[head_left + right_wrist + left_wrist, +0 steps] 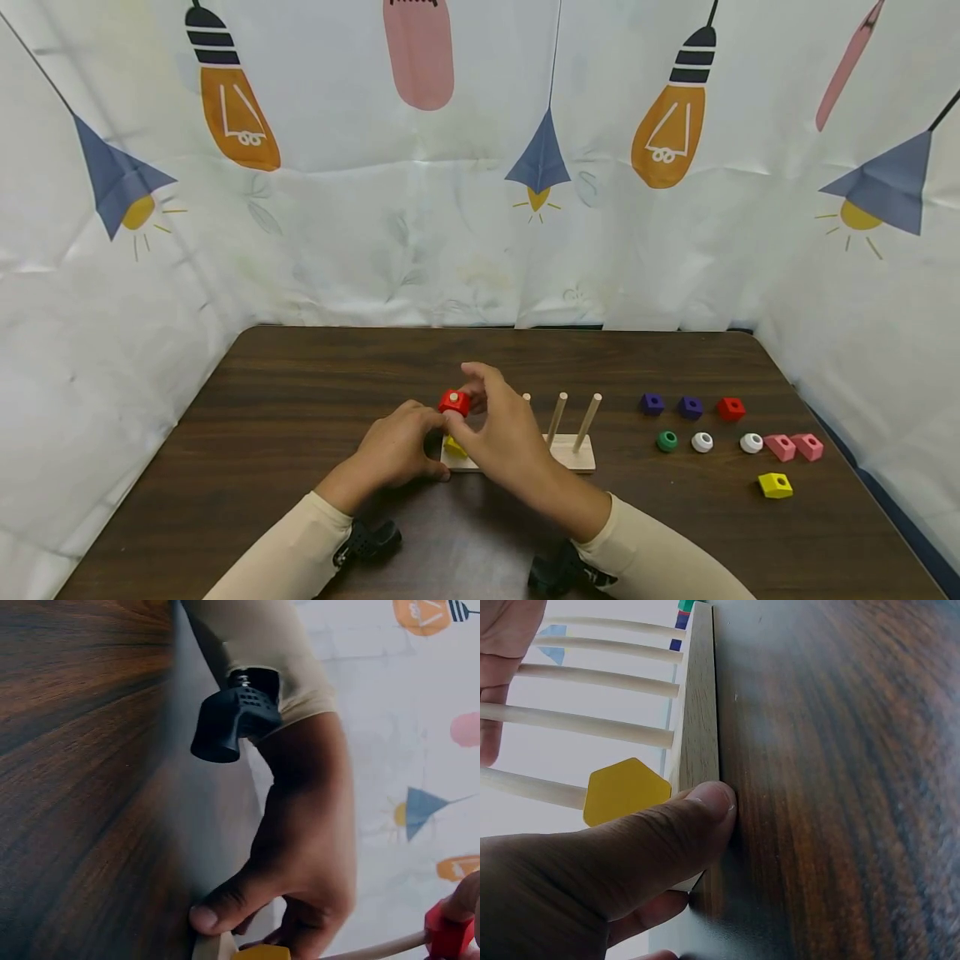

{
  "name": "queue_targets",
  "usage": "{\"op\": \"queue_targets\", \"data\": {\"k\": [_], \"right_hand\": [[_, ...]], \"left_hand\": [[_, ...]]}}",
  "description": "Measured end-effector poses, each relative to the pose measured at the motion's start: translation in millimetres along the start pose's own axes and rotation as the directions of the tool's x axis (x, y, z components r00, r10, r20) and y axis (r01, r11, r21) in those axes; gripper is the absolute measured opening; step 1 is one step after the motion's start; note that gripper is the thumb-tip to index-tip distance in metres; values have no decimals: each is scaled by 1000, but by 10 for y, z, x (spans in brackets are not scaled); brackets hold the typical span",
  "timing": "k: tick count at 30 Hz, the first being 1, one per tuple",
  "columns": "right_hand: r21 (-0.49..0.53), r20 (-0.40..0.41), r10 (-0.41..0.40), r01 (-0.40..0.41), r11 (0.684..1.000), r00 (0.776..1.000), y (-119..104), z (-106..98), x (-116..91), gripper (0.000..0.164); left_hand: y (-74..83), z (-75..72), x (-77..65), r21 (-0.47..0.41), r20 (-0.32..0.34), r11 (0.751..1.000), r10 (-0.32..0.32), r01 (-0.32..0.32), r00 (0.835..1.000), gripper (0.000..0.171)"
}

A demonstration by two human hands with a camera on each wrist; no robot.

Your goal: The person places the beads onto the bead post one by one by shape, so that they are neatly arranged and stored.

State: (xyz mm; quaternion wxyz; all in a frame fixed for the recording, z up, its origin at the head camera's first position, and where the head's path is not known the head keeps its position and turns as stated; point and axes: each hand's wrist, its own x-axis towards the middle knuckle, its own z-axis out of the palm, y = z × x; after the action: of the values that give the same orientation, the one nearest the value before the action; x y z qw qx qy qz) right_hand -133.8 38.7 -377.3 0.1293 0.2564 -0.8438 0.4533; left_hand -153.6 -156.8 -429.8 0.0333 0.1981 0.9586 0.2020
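A pale wooden peg board (573, 455) with several upright pegs stands on the table. My left hand (396, 446) grips its left end, the thumb lying along the front edge in the left wrist view. Low on the leftmost peg sits a yellow bead (626, 793) with angled sides. My right hand (513, 437) pinches a red bead (453, 403) at the top of that same peg, whose tip shows in the bead's hole. In the right wrist view the red bead (444, 937) is around the peg's upper end, well above the yellow one.
On the right of the dark wood table (300, 392) lie loose beads: purple ones (652, 404), a red one (731, 408), a green one (667, 441), white ones (702, 442), pink ones (780, 447) and a yellow one (775, 486). A printed white curtain (337, 242) hangs behind.
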Motion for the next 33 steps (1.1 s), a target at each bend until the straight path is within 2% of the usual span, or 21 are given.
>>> {"op": "queue_targets", "data": {"k": [6,15,20,33], "right_hand": [[68,-36,28,-26,997,999,42,48,-28,84],[114,-59,50,-43,993,997,132,150,-105,97],[105,-25,71,-68,992,997,222,223,-160,99],[59,36,105,-107,993,994,390,330,-239,98]], "left_hand": [[6,0,-3,2,1,1000,-8,8,1000,49],[19,3,1,22,3,999,-33,33,999,55],[17,8,6,27,4,999,-26,26,1000,60],[11,16,-6,39,-19,999,0,0,1000,52]]}}
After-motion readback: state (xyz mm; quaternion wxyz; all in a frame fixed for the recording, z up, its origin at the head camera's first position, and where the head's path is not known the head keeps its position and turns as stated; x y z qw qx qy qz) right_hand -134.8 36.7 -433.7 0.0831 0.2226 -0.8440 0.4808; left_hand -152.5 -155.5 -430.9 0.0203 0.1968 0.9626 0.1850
